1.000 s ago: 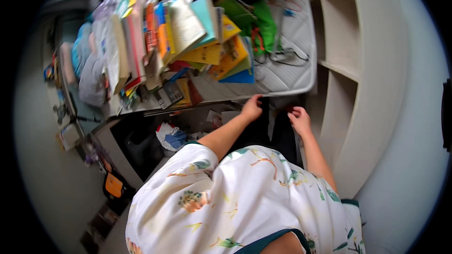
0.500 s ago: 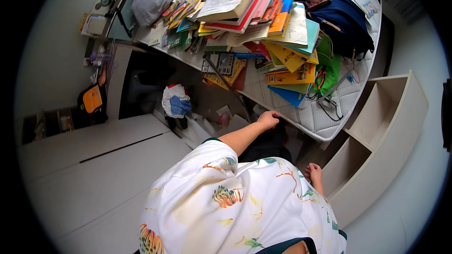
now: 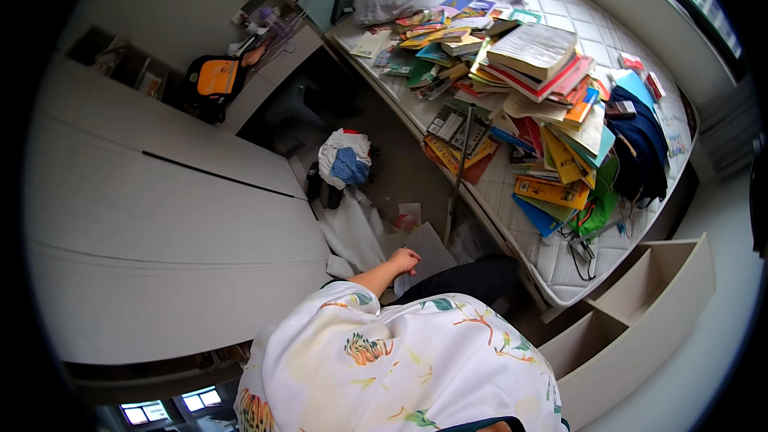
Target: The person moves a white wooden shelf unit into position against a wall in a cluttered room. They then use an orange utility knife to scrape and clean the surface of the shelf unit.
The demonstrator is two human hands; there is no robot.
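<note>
The bed holds books. A pole stands before it; a shelf sits beside it. The left hand curls its fingers narrow; right hand, can't tell.

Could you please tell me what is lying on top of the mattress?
On the mattress lie piled books, a dark blue backpack and a green item, among other things. Whatever lies directly beneath them is covered and cannot be seen.
</note>
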